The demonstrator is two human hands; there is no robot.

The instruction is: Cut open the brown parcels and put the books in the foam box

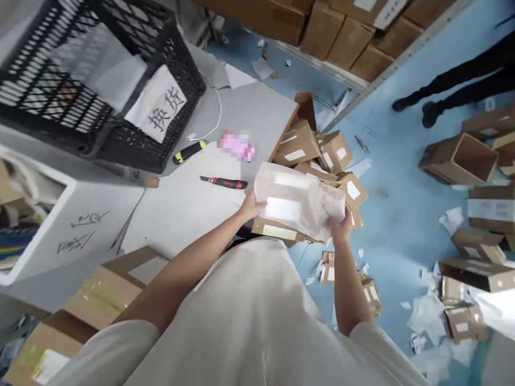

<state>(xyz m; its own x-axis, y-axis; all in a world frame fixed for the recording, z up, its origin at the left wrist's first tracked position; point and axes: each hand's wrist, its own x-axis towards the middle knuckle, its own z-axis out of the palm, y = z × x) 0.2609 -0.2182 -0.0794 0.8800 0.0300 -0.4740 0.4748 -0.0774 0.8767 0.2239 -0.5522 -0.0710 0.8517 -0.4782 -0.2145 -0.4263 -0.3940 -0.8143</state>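
Note:
Stretched between my two hands is a translucent whitish packing sheet [295,195], creased toward its right end. My left hand [252,206] grips its left edge, thumb on top. At the lower right corner my right hand [340,225] is closed on the bunched end. Cardboard boxes [298,147] lie beneath and behind the sheet. To the left, on the white table [181,209], are a red-and-black utility knife [224,183] with its blade out, a yellow-and-black utility knife [190,152] and a pink blurred item [237,146].
A black plastic crate [161,145] with a handwritten paper sign stands at the table's back left. A white foam box [88,214] and cartons [108,284] are at left. Boxes fill a shelf [354,80]. Boxes and paper scraps [430,316] litter the blue floor. A person's legs [462,80] show upper right.

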